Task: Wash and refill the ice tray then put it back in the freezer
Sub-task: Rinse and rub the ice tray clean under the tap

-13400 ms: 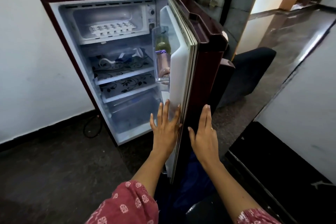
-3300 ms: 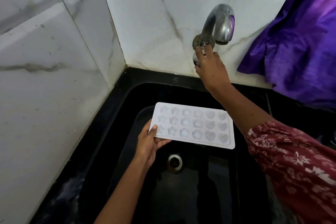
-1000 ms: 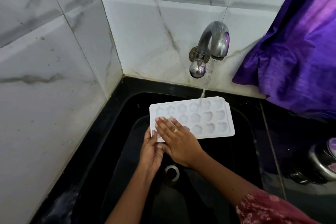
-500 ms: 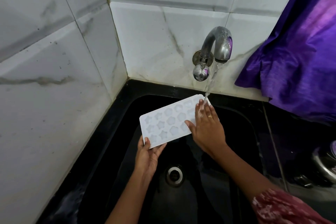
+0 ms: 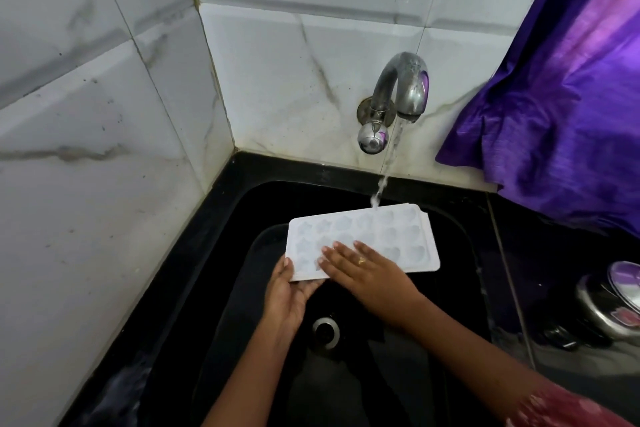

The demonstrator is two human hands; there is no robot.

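Site: corner sink (image 5: 239,211), black, set in a black counter (image 5: 554,263), with white grey-veined tile walls (image 5: 104,135) on the left and far sides. A chrome tap (image 5: 401,87) is mounted on the far wall, and its round knob (image 5: 372,139) hangs below the spout. The tap is running: a thin water stream (image 5: 386,170) falls onto the far edge of the ice tray (image 5: 398,236). The tray is white, with star and heart cavities facing up, and is held roughly level over the basin, above and beyond the drain (image 5: 325,331). The left hand (image 5: 289,295) grasps the tray's near-left corner, thumb on the left rim and fingers curled beneath. The right hand (image 5: 369,274) lies flat on the near-left cavities, fingers straight and spread, gripping nothing; there is a ring (image 5: 361,260) on one finger. A red patterned sleeve (image 5: 568,409) shows at the near right. Purple cloth (image 5: 561,107) hangs over the far right of the counter. A steel vessel (image 5: 606,308) with a lid sits at the right edge, partly cut off. Grime is visible along the tile joint above the sink rim.
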